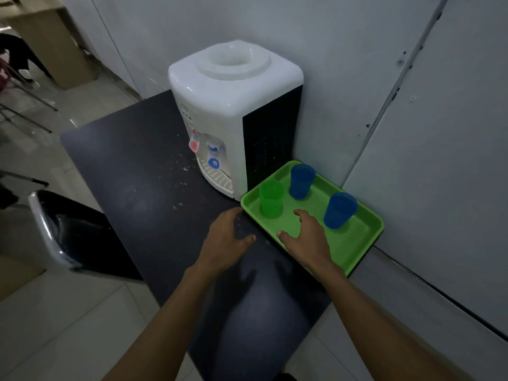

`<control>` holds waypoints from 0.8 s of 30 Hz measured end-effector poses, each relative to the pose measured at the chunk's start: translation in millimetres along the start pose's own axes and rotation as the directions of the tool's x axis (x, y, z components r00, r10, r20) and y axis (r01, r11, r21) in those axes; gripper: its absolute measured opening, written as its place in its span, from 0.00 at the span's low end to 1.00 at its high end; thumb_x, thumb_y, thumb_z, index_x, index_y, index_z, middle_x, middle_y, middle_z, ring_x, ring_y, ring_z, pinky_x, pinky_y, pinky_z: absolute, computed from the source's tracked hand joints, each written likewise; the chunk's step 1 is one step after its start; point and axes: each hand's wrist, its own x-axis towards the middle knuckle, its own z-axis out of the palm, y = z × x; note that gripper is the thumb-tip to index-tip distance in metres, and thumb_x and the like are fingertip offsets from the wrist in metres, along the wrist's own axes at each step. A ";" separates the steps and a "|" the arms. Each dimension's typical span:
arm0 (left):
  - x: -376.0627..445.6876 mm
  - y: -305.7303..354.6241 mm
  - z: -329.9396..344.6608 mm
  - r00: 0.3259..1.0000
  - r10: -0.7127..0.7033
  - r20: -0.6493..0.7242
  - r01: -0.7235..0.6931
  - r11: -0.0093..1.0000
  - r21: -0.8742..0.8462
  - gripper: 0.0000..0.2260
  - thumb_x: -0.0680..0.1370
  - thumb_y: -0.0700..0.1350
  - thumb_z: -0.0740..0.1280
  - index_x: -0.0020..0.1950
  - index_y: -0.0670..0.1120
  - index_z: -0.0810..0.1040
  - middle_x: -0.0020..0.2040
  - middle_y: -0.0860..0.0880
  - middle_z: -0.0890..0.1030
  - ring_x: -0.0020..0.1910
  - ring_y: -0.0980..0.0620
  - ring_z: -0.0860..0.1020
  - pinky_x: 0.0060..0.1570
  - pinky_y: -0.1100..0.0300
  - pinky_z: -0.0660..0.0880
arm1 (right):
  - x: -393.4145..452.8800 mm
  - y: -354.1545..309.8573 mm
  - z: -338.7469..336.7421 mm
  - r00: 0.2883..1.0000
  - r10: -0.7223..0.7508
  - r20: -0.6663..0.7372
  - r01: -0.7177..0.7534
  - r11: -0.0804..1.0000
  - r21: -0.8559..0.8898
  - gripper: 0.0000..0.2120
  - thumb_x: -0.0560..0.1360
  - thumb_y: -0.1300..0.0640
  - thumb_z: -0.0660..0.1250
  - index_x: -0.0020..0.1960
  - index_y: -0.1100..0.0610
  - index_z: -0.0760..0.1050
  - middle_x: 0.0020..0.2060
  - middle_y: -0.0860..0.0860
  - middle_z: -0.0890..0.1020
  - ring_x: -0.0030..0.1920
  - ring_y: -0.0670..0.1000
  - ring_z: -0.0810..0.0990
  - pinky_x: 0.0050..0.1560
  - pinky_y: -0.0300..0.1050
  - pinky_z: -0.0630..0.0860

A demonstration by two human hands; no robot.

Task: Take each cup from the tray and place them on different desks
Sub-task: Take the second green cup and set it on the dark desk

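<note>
While all three cups stand on the green tray (357, 243) in the table's corner beside the water dispenser (233, 105), nothing is gripped; my right hand (305, 237) hovers over the tray, fingers spread and empty, between the green cup (271, 199) and the nearer blue cup (339, 210); my left hand (228, 240) spreads over the dark table (137, 160), probably for balance; the far blue cup (301, 181) sits behind.

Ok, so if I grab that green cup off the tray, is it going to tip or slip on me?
The green cup looks like thin translucent plastic, so probably light and slightly squeezable. It stands upright, tapering to a narrower base, so a sideways nudge might tip it. It appears empty, though dim light hides the inside.
</note>
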 end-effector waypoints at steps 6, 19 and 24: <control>45.8 -8.0 18.6 0.999 -0.032 0.016 0.031 0.999 0.037 0.29 0.69 0.43 0.76 0.68 0.43 0.71 0.63 0.44 0.77 0.61 0.47 0.76 0.55 0.70 0.63 | 47.3 4.9 13.3 1.000 0.025 -0.009 -0.025 1.000 -0.007 0.36 0.69 0.47 0.72 0.72 0.55 0.62 0.67 0.56 0.71 0.68 0.57 0.67 0.61 0.55 0.73; 112.4 -47.8 29.9 0.994 -0.072 0.083 0.068 0.996 0.060 0.23 0.69 0.43 0.73 0.63 0.45 0.75 0.58 0.44 0.79 0.50 0.53 0.76 0.44 0.71 0.63 | 113.8 -3.3 54.8 0.994 0.058 -0.092 -0.060 0.998 -0.019 0.41 0.60 0.38 0.76 0.66 0.57 0.68 0.63 0.57 0.75 0.66 0.58 0.70 0.66 0.57 0.68; 123.5 -58.3 30.0 0.993 -0.074 0.089 0.074 0.997 0.010 0.23 0.69 0.42 0.74 0.63 0.47 0.74 0.58 0.45 0.79 0.55 0.47 0.78 0.49 0.62 0.69 | 128.6 -9.6 66.3 0.981 0.073 -0.180 -0.077 0.997 -0.017 0.41 0.57 0.36 0.76 0.63 0.55 0.71 0.58 0.55 0.76 0.61 0.56 0.72 0.62 0.53 0.71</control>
